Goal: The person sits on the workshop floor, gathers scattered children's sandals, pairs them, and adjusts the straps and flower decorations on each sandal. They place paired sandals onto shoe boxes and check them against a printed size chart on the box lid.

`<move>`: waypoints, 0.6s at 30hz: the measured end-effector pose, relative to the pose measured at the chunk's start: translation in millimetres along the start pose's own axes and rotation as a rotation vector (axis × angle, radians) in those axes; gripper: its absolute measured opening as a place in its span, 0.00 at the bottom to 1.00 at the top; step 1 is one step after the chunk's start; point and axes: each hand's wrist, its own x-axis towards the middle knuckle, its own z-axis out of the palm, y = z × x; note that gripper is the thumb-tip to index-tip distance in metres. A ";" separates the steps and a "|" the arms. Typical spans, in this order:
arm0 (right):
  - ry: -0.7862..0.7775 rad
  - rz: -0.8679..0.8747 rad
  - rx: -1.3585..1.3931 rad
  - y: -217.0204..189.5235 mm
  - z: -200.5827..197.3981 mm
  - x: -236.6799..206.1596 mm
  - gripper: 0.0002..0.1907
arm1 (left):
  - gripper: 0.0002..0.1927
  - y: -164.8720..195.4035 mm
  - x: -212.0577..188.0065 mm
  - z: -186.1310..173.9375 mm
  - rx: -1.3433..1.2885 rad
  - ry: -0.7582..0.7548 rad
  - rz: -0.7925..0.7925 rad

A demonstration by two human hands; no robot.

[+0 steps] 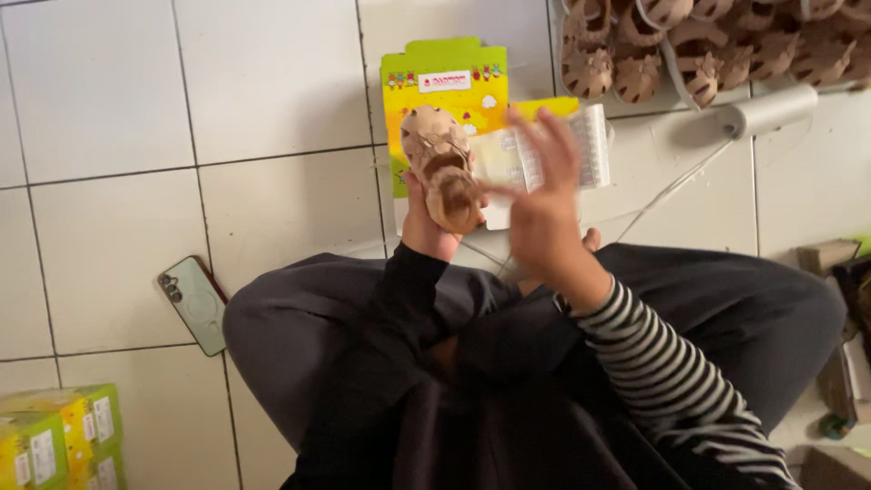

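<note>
My left hand (425, 229) grips a small tan child's sandal (442, 168), held upright above my lap. My right hand (543, 204) hovers just right of the sandal with its fingers spread, blurred, holding nothing. Behind both hands an open yellow and green shoe box (440, 86) lies on the white tiled floor, with a sheet of small labels (594, 145) beside it. I sit cross-legged in dark trousers, a black sleeve on the left arm and a striped sleeve on the right.
Several tan sandals (708, 45) are heaped at the top right, next to a white roll (769, 111). A phone (193, 304) lies on the floor at left. Stacked yellow-green boxes (59, 440) sit bottom left. Cardboard pieces (830, 259) lie at right.
</note>
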 end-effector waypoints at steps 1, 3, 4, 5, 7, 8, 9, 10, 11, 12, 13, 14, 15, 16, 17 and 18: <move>-0.045 -0.092 -0.132 -6.4 3.5 -3.6 0.22 | 0.46 1.4 2.2 3.1 -0.018 -0.029 0.036; -0.118 -0.181 -0.317 -19.4 11.9 -9.7 0.18 | 0.46 1.5 3.4 11.4 0.158 0.096 0.060; -0.145 -0.180 -0.371 -25.2 17.2 -11.4 0.15 | 0.47 1.9 3.3 15.7 0.246 0.159 0.070; -0.170 -0.182 -0.423 -29.6 21.8 -12.2 0.13 | 0.46 3.1 2.6 19.8 0.188 0.165 0.053; -0.157 -0.164 -0.610 -35.9 30.5 -11.7 0.11 | 0.45 5.3 -0.2 27.2 0.071 0.179 0.023; -0.153 -0.155 -0.702 -37.8 33.0 -11.3 0.11 | 0.45 6.0 -1.6 30.2 0.126 0.175 0.061; -0.150 -0.164 -0.689 -39.0 34.0 -11.2 0.13 | 0.44 6.0 -2.8 32.6 0.180 0.171 0.100; -0.144 -0.173 -0.678 -39.9 34.7 -10.3 0.15 | 0.44 6.6 -3.2 34.0 0.235 0.163 0.140; -0.136 -0.185 -0.667 -40.5 34.9 -8.6 0.17 | 0.43 7.4 -3.1 34.4 0.215 0.168 0.171; -0.147 -0.190 -0.577 -41.6 35.0 -6.9 0.17 | 0.42 8.7 -3.1 33.6 0.194 0.173 0.202; -0.161 -0.194 -0.486 -43.3 34.8 -5.0 0.18 | 0.41 10.7 -3.2 31.7 0.172 0.182 0.233; -0.179 -0.196 -0.395 -44.9 34.5 -2.2 0.19 | 0.41 14.6 -3.2 28.4 0.203 0.199 0.194; -0.184 -0.179 -0.437 -45.9 34.2 2.7 0.16 | 0.41 22.2 -2.5 23.6 0.235 0.213 0.154; -0.186 -0.160 -0.482 -46.4 33.1 8.7 0.13 | 0.40 31.0 -1.5 18.3 0.268 0.225 0.113; -0.191 -0.140 -0.527 -46.6 31.8 15.2 0.10 | 0.38 41.2 0.8 12.5 0.337 0.315 0.104; -0.209 -0.157 -0.415 -44.2 28.9 24.7 0.11 | 0.37 53.3 4.9 6.5 0.403 0.405 0.098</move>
